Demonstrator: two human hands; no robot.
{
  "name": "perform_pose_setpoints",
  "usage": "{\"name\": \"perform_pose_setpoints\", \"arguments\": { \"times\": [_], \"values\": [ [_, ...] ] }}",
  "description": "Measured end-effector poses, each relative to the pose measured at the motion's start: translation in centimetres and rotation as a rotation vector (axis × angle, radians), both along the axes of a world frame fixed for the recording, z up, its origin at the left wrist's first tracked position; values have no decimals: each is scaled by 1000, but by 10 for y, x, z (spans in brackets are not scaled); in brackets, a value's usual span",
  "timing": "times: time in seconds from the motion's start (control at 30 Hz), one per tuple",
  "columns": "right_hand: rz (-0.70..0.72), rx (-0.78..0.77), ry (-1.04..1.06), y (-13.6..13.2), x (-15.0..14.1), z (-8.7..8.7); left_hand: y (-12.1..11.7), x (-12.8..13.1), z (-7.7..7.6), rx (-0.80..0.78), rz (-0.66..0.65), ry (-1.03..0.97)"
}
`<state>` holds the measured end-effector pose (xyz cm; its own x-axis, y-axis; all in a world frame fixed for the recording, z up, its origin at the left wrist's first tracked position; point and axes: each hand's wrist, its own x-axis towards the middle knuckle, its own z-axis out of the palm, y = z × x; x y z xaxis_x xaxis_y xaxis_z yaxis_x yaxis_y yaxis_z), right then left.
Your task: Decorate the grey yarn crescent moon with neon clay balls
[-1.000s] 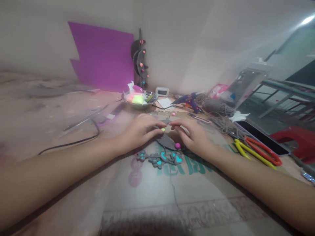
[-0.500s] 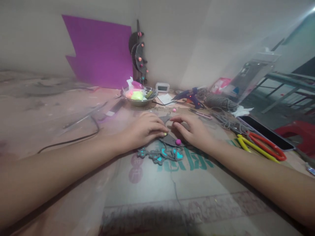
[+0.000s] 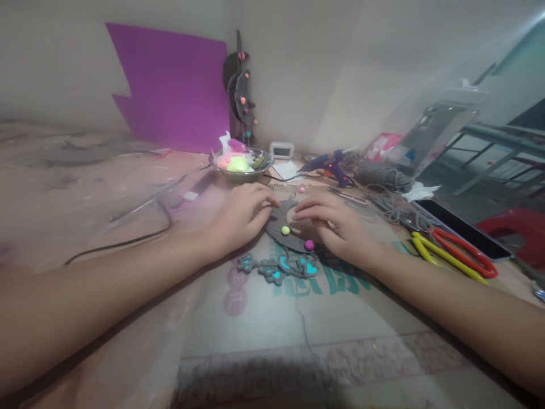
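A flat grey crescent-like piece (image 3: 277,226) lies on the cardboard, with a round opening in its middle. A yellow-green ball (image 3: 285,230) and a magenta ball (image 3: 309,245) sit on its lower rim. At its left edge is my left hand (image 3: 249,215), fingers loosely bent and nothing seen in them. My right hand (image 3: 338,227) hovers over its right side, index finger stretched across the opening, thumb apart; no held thing shows. Grey charms with turquoise hearts and petals (image 3: 279,268) lie just below the piece.
Behind stand a bowl of coloured clay (image 3: 240,170), a small digital clock (image 3: 281,150) and a purple glue gun (image 3: 327,166). To the right lie grey yarn (image 3: 383,177), a phone (image 3: 462,228) and orange-and-yellow-handled scissors (image 3: 462,254). A pink ball (image 3: 302,190) rests beyond my hands.
My left hand has drawn back to the left, off the yellow-green ball, which now shows fully on the rim. My right hand has shifted slightly, its fingers now lower over the opening.
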<state>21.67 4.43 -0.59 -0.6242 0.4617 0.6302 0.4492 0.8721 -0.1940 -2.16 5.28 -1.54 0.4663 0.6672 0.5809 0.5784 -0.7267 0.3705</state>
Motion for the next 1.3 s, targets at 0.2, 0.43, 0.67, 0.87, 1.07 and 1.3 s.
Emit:
{"name": "perform_pose_setpoints", "arguments": {
  "times": [0.2, 0.43, 0.67, 0.87, 1.07, 1.3],
  "values": [
    [105, 64, -113, -5, -1, 4, 7, 0, -7, -135, 109, 4],
    [125, 71, -143, -2, -1, -2, 6, 3, -8, -48, 45, 138],
    [92, 49, -132, -1, -2, -3, 6, 1, -7, -61, 45, 154],
    [74, 11, -127, -2, -2, -3, 8, 2, -8, -68, 36, 146],
    [73, 25, -147, -1, -2, -3, 8, 2, -9, -64, 30, 144],
    [87, 31, -144, -1, -1, -3, 8, 1, -9, -65, 37, 155]
  ]
}}
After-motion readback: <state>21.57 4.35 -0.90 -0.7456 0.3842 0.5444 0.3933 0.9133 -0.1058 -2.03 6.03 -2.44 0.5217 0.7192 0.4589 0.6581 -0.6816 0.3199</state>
